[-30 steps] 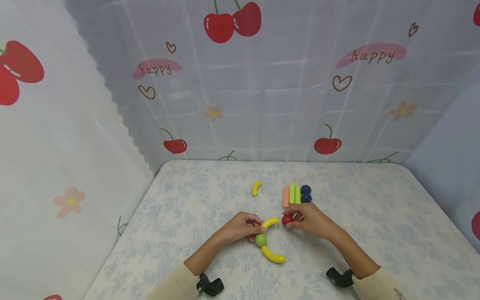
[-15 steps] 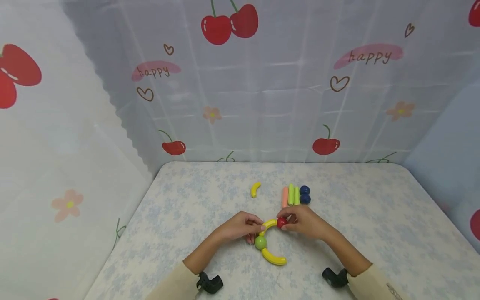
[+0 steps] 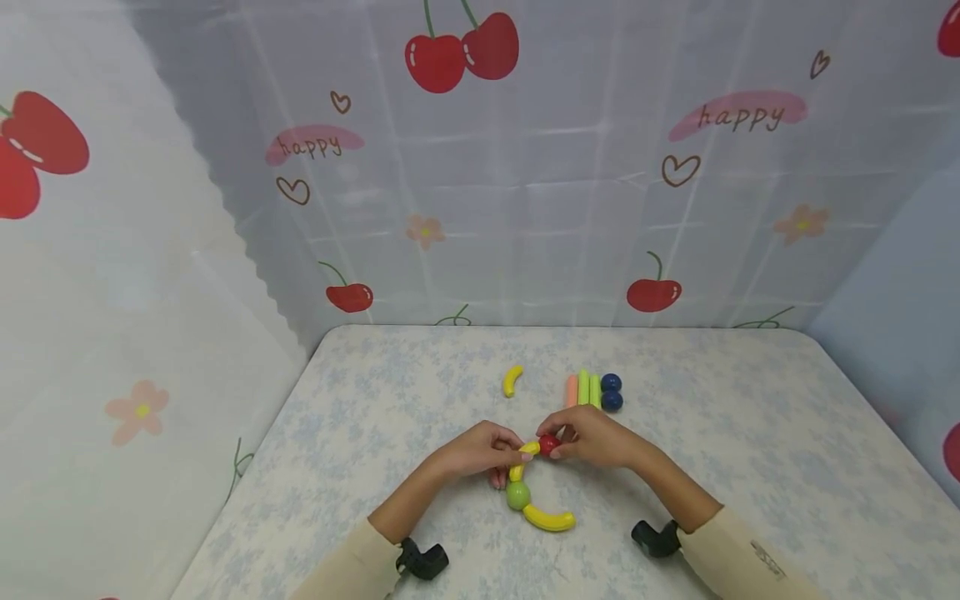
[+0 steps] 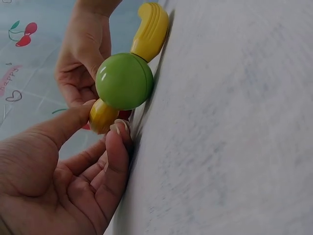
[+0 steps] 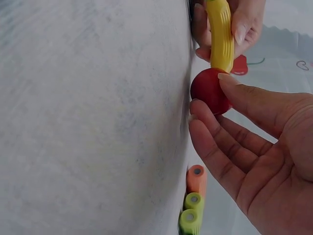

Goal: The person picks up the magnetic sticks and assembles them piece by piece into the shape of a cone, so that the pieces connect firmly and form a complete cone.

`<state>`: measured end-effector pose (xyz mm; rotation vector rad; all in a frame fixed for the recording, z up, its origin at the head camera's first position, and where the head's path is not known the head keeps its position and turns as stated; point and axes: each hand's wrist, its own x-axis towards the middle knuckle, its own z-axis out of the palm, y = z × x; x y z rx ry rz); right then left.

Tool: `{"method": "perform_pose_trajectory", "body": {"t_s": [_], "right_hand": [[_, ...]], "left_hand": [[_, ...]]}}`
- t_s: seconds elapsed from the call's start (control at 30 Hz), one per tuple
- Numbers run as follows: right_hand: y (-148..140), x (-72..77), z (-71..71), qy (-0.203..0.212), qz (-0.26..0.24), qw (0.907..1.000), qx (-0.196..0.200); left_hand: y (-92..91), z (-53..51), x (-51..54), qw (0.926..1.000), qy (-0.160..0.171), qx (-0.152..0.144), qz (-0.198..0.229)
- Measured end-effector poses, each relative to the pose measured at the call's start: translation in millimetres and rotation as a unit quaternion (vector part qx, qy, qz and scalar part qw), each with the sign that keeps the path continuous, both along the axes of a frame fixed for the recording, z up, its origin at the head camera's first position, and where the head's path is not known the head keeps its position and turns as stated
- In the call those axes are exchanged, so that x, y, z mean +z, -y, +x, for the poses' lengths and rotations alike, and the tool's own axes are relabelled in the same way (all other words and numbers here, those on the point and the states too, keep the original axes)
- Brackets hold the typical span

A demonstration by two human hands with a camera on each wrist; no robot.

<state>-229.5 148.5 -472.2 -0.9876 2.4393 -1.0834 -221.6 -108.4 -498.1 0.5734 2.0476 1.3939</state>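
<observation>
Red ball (image 3: 550,446); 2 blue balls (image 3: 612,401) lie beyond.

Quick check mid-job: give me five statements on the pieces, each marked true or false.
1. The left hand pinches a yellow curved piece. True.
2. The right hand pinches the red ball. True.
3. The red ball and that yellow curved piece are apart. False: they touch.
4. The green ball touches two yellow curved pieces. True.
5. In the head view, the green ball lies above the red ball. False: below it.
</observation>
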Motion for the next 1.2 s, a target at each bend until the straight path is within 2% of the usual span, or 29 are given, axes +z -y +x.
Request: {"method": "perform_pose_trajectory", "body": {"t_s": [0.13,0.3,0.43,0.63,0.8,1.0,1.2], "right_hand": [[5.1,0.6,-1.5,0.001,-0.003,0.9999,0.012],[13.6,1.3,-5.3,0.005,0.004,0.9995,0.032],[16.0,9.0,-13.2,-0.001,0.013,0.9999,0.008],[22.4,27.4,-36.3,-0.08,0.05,0.9941,-0.053],[37.3,30.8,-58.8,-0.123,0.109,0.9846,-0.06],[56.7,25.4,-77.0,-0.166,0.199,0.9656,-0.025],[68.7,20.3,-83.3,-0.164,0.214,0.9627,0.017]], "left_hand": [[5.4,-1.2,2.2,0.9999,0.009,-0.006,-0.009],[15.5,-4.5,2.3,0.9987,0.05,-0.008,-0.009],[19.6,-8.1,-2.2,0.9977,0.066,-0.016,-0.003],[19.6,-11.1,-9.6,0.9969,0.076,-0.017,0.011],[20.7,-11.8,-12.0,0.9963,0.081,-0.018,0.023],[20.4,-11.4,-12.6,0.9954,0.09,-0.018,0.028],[19.0,-9.6,-12.6,0.9958,0.087,-0.011,0.026]]}}
